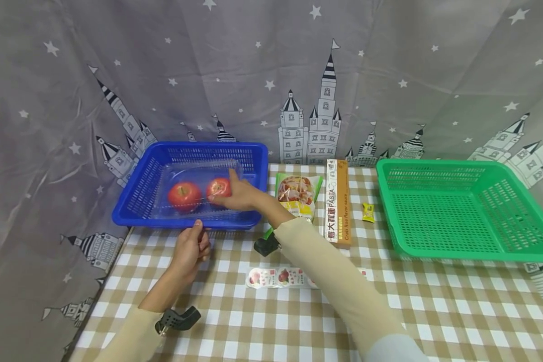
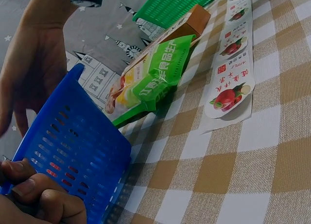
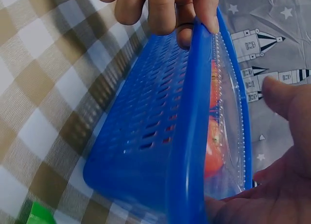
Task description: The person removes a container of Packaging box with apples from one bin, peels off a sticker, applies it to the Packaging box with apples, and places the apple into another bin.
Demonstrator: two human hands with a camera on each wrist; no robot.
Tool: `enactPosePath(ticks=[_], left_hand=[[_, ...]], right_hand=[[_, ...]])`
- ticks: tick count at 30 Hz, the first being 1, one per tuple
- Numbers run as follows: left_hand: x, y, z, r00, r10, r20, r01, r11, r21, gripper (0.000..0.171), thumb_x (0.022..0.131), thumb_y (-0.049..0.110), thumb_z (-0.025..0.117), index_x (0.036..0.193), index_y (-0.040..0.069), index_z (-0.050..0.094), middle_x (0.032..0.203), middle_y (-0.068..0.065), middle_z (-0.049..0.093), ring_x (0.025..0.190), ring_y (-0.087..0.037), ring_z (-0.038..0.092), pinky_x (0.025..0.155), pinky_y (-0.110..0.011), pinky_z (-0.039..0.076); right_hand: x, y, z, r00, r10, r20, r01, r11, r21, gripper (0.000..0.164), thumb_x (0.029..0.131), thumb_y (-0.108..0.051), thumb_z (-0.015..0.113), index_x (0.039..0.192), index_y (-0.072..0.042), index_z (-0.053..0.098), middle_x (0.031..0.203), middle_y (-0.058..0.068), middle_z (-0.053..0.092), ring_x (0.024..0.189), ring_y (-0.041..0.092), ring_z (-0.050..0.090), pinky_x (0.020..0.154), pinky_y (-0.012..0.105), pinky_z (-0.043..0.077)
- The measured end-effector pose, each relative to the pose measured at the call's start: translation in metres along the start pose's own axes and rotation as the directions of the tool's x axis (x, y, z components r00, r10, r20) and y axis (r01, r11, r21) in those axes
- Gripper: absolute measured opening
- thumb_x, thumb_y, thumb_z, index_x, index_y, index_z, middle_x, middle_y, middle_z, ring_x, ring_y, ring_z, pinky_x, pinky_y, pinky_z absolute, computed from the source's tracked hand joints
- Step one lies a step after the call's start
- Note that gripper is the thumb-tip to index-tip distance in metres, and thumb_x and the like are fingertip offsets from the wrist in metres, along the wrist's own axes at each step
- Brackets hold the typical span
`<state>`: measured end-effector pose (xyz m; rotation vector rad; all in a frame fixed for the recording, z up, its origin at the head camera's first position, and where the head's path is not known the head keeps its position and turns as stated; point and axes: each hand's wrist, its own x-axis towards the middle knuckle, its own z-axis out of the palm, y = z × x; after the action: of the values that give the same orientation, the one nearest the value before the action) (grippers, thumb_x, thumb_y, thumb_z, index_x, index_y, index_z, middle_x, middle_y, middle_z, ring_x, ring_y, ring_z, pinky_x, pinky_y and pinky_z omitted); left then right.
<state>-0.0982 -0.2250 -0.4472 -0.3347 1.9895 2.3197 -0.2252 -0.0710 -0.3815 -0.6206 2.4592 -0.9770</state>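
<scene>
Blue plastic forms the basket on the table in the head view; two red fruits show through a clear container inside it. The left hand pinches the near rim; the right hand, thumb and finger spread, reaches over the container's right side.

Left wrist view: curled fingers hold the basket; a green food bag and a sticker strip lie beyond.

Right wrist view: the right hand's thumb stands apart, beside the container.

Cream sleeves; black wrist mounts
</scene>
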Motion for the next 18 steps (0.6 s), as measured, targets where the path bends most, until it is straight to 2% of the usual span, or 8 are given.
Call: enactPosePath(ticks=[4, 7, 11, 16, 18], left_hand=[[0.001, -0.001, -0.001, 1.0, -0.005, 0.001, 0.005, 1.0, -0.003, 0.047, 0.109, 0.035, 0.029, 0.075, 0.009, 0.049, 0.052, 0.005, 0.034, 0.043, -0.005, 0.028, 0.043, -0.02, 0.026], [0.001, -0.002, -0.001, 1.0, -0.003, 0.009, 0.003, 1.0, 0.0, 0.051, 0.109, 0.035, 0.029, 0.068, 0.008, 0.044, 0.051, 0.005, 0.033, 0.043, -0.006, 0.028, 0.043, -0.02, 0.026], [0.001, -0.002, 0.0, 1.0, 0.004, 0.013, -0.004, 1.0, 0.008, 0.057, 0.109, 0.035, 0.028, 0.059, 0.008, 0.034, 0.05, 0.004, 0.032, 0.043, -0.006, 0.028, 0.042, -0.02, 0.027], [0.001, -0.002, 0.0, 1.0, 0.016, 0.015, -0.017, 1.0, 0.019, 0.059, 0.109, 0.034, 0.028, 0.06, 0.001, 0.027, 0.049, 0.003, 0.031, 0.044, -0.008, 0.027, 0.042, -0.021, 0.026], [0.001, -0.002, 0.0, 1.0, 0.019, 0.016, -0.02, 1.0, 0.014, 0.06, 0.109, 0.035, 0.028, 0.06, 0.0, 0.025, 0.049, 0.003, 0.03, 0.044, -0.008, 0.027, 0.042, -0.021, 0.026]], right_hand=[[0.005, -0.003, 0.004, 0.998, 0.049, 0.029, -0.049, 0.999, -0.008, 0.102, 0.093, -0.043, 0.065, 0.155, 0.001, -0.003, 0.152, 0.026, 0.032, 0.137, 0.037, 0.036, 0.11, 0.038, 0.032], [0.008, -0.002, 0.005, 0.997, 0.069, 0.024, -0.069, 0.997, 0.023, 0.096, 0.093, -0.032, 0.066, 0.155, 0.001, 0.001, 0.148, 0.025, 0.039, 0.137, 0.036, 0.036, 0.111, 0.038, 0.031], [0.011, -0.001, 0.006, 0.997, 0.083, -0.001, -0.083, 0.993, 0.084, 0.09, 0.093, -0.021, 0.067, 0.156, -0.002, 0.005, 0.149, 0.024, 0.039, 0.141, 0.037, 0.027, 0.114, 0.041, 0.025], [0.015, 0.001, 0.009, 0.993, 0.106, -0.044, -0.097, 0.981, 0.168, 0.087, 0.09, -0.01, 0.066, 0.157, -0.006, 0.011, 0.15, 0.023, 0.037, 0.144, 0.041, 0.017, 0.115, 0.047, 0.02], [0.017, 0.001, 0.01, 0.99, 0.117, -0.076, -0.097, 0.969, 0.226, 0.084, 0.088, -0.004, 0.065, 0.156, -0.008, 0.017, 0.149, 0.022, 0.038, 0.143, 0.041, 0.019, 0.114, 0.048, 0.022]])
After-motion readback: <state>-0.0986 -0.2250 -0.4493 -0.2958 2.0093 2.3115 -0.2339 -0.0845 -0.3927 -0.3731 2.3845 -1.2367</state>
